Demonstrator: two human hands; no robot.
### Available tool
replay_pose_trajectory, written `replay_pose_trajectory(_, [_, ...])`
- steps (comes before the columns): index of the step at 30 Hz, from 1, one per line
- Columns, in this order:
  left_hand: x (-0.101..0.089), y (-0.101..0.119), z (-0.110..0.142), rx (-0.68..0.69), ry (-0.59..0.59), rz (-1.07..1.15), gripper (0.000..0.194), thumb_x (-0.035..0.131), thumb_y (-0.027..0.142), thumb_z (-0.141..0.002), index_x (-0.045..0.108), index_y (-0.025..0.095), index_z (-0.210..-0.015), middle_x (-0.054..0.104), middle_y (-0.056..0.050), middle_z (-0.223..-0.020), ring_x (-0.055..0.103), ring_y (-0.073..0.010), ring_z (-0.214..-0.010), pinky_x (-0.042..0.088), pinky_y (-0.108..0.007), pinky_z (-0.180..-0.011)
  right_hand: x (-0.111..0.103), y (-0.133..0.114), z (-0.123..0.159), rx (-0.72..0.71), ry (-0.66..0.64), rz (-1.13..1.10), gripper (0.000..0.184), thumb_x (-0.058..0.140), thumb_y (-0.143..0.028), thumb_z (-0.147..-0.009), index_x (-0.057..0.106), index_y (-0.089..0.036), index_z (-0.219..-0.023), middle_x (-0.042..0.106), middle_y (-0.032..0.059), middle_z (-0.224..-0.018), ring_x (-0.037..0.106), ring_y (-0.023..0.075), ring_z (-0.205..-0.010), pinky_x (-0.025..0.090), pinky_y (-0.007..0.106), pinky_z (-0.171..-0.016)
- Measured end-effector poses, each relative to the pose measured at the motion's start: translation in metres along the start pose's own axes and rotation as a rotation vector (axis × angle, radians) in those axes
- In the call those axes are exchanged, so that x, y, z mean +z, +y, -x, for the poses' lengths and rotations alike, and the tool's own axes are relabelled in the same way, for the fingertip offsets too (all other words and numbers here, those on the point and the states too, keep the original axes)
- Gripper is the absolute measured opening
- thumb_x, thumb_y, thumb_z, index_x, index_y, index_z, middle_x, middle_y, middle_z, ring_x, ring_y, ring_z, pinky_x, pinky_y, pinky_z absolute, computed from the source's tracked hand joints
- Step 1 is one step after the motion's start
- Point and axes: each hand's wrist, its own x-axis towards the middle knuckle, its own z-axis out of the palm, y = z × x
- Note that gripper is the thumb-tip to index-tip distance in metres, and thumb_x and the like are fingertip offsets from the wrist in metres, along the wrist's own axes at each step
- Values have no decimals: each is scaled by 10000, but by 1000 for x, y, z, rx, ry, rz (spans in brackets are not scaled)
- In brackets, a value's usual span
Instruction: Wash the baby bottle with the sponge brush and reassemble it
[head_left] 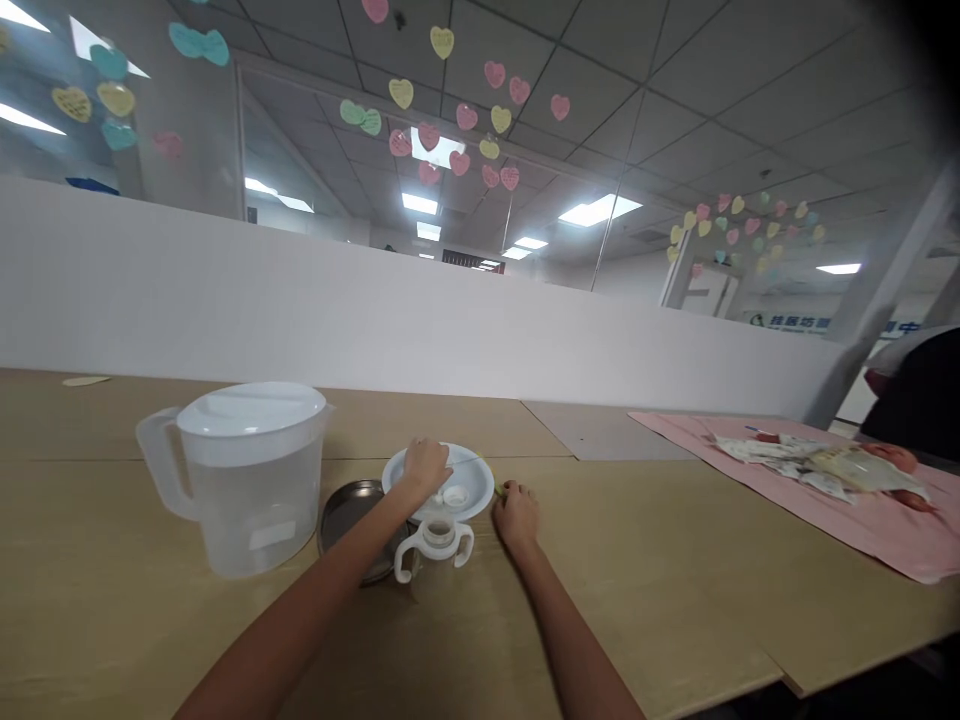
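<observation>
My left hand (pixel 426 468) is closed above a white plate (pixel 480 482), with a thin pale stick-like piece showing beside its fingers; the grip itself is hidden. Small white parts, one of them a ring (pixel 454 496), lie in the plate. To the plate's right, my right hand (pixel 517 515) rests on the table, fingers curled round a small green thing (pixel 500 491), mostly hidden. Nearest me stands a white two-handled cup (pixel 438 540), its top open. A round metal dish (pixel 346 515) sits partly under my left forearm.
A large lidded plastic pitcher (pixel 255 490) of clear liquid stands left of the dish. On the right, a pink sheet (pixel 757 470) bears packets and reddish items. A flat pale piece (pixel 86 381) lies at the back left. A low white wall (pixel 420 330) borders the table (pixel 637 560).
</observation>
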Motion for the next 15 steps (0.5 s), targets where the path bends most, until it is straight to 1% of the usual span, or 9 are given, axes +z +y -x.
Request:
replay_pose_trajectory(3, [4,2,0,-23,-13,1,246,518,240,-707,647,87,-850,628,-203,-845,561,-307,-922,387,-409,-800,-2,-1,-2,-22,-18,-8,241,421,-89,-742,619,-132,-871,624,126,-823,565,207,-828,365,260,-656])
replay_pose_trajectory(8, [3,0,3,-63,-25,22,246,476,184,-690,654,83,-826,635,-198,-833,581,-291,-890,405,-378,-770,-4,4,-6,43,4,-51,243,431,-90,-727,635,-148,-847,637,109,-768,588,202,-757,365,250,-593])
replay_pose_trajectory(12, [-3,-5,5,-103,-29,46,254,457,199,-680,661,114,-803,646,-180,-834,597,-270,-852,423,-348,-729,-6,12,-9,122,78,-153,267,428,-97,-722,631,-140,-889,642,111,-811,591,209,-762,372,255,-595])
replay_pose_trajectory(15, [-8,-7,5,-120,-28,74,255,448,214,-681,661,129,-792,649,-169,-848,598,-259,-852,422,-340,-731,-11,13,-10,169,159,-245,291,398,-130,-758,616,-130,-951,639,107,-874,586,210,-796,385,265,-639])
